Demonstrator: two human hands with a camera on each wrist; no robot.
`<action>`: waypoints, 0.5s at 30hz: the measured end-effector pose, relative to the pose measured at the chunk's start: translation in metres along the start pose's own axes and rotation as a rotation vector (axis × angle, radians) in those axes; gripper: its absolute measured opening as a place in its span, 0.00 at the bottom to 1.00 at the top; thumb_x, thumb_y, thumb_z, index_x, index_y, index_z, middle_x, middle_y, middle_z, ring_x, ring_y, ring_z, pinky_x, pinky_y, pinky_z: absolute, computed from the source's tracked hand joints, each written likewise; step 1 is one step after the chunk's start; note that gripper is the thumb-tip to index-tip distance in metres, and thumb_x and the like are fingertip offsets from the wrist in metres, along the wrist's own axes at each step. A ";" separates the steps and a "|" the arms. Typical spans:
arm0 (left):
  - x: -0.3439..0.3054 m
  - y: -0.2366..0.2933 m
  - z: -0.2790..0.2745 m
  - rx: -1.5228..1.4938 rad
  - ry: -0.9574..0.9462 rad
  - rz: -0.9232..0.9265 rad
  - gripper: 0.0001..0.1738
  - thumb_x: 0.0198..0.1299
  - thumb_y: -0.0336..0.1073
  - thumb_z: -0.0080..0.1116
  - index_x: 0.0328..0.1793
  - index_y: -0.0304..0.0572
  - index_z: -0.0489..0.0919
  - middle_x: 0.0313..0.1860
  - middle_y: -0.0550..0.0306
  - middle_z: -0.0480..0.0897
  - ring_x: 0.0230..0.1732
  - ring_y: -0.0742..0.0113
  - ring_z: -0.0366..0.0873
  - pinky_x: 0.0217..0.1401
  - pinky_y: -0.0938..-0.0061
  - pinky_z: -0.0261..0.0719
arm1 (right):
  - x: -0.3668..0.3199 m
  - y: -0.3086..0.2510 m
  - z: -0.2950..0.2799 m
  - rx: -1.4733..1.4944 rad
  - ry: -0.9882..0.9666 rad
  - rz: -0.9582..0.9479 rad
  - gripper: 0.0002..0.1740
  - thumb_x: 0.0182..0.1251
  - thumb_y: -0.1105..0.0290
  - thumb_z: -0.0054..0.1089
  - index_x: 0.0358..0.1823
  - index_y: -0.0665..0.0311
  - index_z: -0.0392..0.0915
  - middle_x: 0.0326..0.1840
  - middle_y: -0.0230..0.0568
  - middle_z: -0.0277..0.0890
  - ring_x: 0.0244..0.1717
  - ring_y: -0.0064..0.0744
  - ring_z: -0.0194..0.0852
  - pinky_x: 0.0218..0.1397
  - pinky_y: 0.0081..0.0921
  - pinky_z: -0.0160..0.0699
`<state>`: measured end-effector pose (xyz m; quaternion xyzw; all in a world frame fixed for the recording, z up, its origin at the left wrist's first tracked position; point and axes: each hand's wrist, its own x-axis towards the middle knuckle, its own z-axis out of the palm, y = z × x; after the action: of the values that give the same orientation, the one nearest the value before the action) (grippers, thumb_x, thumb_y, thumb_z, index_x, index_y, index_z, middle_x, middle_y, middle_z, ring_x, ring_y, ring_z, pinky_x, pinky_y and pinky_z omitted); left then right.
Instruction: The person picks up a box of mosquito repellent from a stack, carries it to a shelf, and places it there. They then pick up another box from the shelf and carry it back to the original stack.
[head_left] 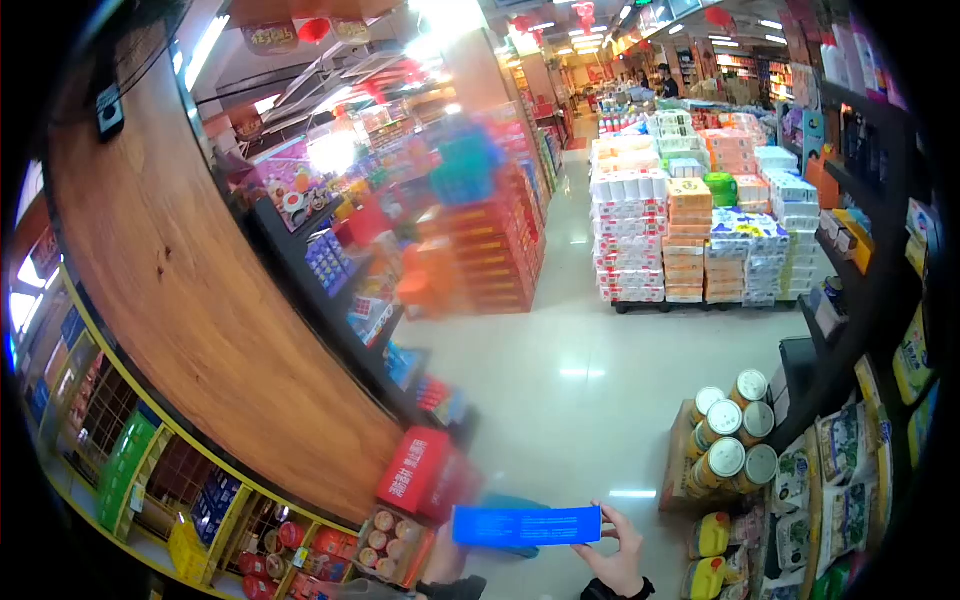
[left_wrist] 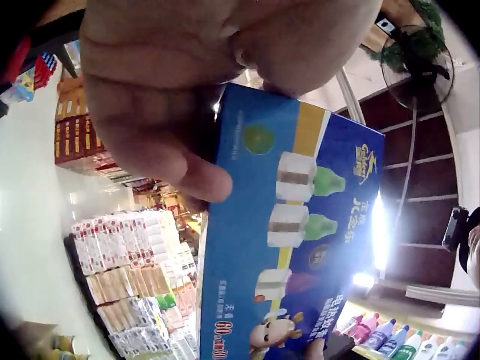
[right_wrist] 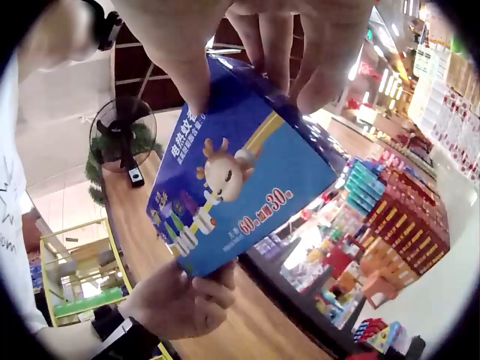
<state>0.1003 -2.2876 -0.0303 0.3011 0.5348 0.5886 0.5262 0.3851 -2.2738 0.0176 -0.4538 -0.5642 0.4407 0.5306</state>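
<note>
A blue cardboard box of electric mosquito-repellent liquid (head_left: 527, 526) is held up between both hands, its narrow printed side facing the head camera. My right hand (head_left: 622, 556) pinches its right end, thumb on one face and fingers on the other. Around the opposite end my left hand (left_wrist: 165, 97) grips it; in the head view that hand is blurred and partly hidden. Its broad front (right_wrist: 255, 176) shows refill bottles and a cartoon deer in the right wrist view, where my left hand (right_wrist: 180, 304) holds the lower edge.
A wooden counter (head_left: 230, 300) runs along the left, with a red box (head_left: 413, 470) at its near end. Lidded cans (head_left: 722, 458) stand on a carton at right, beside dark shelves (head_left: 860, 260). Stacked tissue packs (head_left: 690, 230) rise from the floor farther ahead.
</note>
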 end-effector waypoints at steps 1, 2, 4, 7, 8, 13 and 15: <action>0.014 0.000 0.007 -0.029 0.000 0.005 0.23 0.75 0.53 0.39 0.46 0.41 0.77 0.38 0.61 0.79 0.38 0.72 0.76 0.40 0.71 0.76 | 0.014 0.007 -0.004 -0.014 0.023 -0.048 0.35 0.50 0.71 0.74 0.63 0.62 0.73 0.50 0.42 0.79 0.44 0.34 0.76 0.50 0.30 0.76; 0.031 -0.004 0.019 -0.129 0.060 0.010 0.25 0.75 0.54 0.38 0.46 0.41 0.77 0.37 0.62 0.79 0.38 0.73 0.76 0.43 0.74 0.74 | 0.030 0.012 -0.009 -0.025 0.018 -0.077 0.35 0.51 0.72 0.73 0.63 0.62 0.72 0.52 0.42 0.77 0.47 0.34 0.76 0.49 0.29 0.78; 0.047 0.009 0.043 -0.135 0.082 -0.005 0.24 0.75 0.54 0.38 0.45 0.42 0.77 0.37 0.62 0.79 0.39 0.73 0.76 0.45 0.75 0.74 | 0.064 0.001 -0.019 -0.063 0.001 -0.129 0.34 0.51 0.75 0.72 0.62 0.62 0.71 0.56 0.41 0.73 0.53 0.34 0.77 0.48 0.27 0.81; 0.080 0.004 0.058 -0.179 0.051 -0.006 0.22 0.75 0.52 0.39 0.46 0.44 0.77 0.39 0.63 0.79 0.40 0.73 0.75 0.46 0.75 0.73 | 0.081 0.027 -0.023 -0.191 0.101 -0.237 0.36 0.49 0.72 0.75 0.63 0.63 0.73 0.49 0.43 0.79 0.44 0.35 0.76 0.49 0.32 0.77; 0.094 0.000 0.060 -0.193 0.027 0.002 0.21 0.75 0.52 0.39 0.46 0.44 0.77 0.40 0.63 0.79 0.41 0.73 0.75 0.47 0.75 0.73 | 0.089 0.035 -0.025 -0.212 0.101 -0.223 0.36 0.49 0.72 0.75 0.63 0.63 0.73 0.50 0.44 0.79 0.44 0.36 0.77 0.49 0.32 0.77; 0.176 -0.042 0.061 -0.196 0.019 0.091 0.17 0.75 0.45 0.40 0.51 0.44 0.75 0.45 0.61 0.79 0.46 0.71 0.76 0.50 0.71 0.74 | 0.148 0.046 -0.029 -0.237 0.060 -0.093 0.38 0.48 0.72 0.74 0.64 0.64 0.72 0.53 0.46 0.78 0.45 0.37 0.77 0.49 0.33 0.78; 0.208 -0.045 0.072 -0.246 -0.033 0.044 0.16 0.75 0.45 0.40 0.53 0.44 0.75 0.46 0.59 0.79 0.47 0.69 0.76 0.51 0.71 0.75 | 0.180 0.016 -0.028 -0.182 0.049 -0.008 0.37 0.49 0.74 0.73 0.65 0.64 0.72 0.55 0.46 0.78 0.47 0.37 0.78 0.50 0.31 0.79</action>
<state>0.1241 -2.0749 -0.0984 0.2556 0.4429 0.6562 0.5549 0.4093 -2.0940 0.0389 -0.5085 -0.5906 0.3744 0.5024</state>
